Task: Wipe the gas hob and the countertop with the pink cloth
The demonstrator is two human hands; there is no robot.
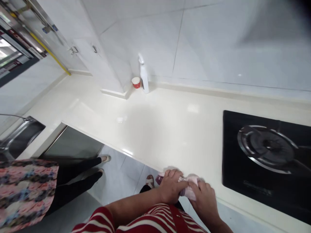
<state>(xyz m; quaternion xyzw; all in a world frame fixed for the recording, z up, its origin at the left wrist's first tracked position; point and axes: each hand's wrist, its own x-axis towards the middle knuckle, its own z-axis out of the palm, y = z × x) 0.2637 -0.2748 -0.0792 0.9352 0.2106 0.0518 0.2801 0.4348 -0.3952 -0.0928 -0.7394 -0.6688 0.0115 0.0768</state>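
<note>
A crumpled pale pink cloth (190,193) with a darker purple-red part is bunched at the front edge of the cream countertop (170,139). My left hand (172,186) is closed over the cloth's left portion, fingers wrapped on top. On its other side my right hand (203,197) grips the cloth too, thumb pressed along it near the left thumb. Part of the cloth is hidden beneath both hands.
To the right lies a black gas stove (243,168) with a round burner. A white spray bottle (144,76) and a red paper cup (136,82) stand by the wall. At left are a metal sink (21,136) and another person in a floral top (26,191).
</note>
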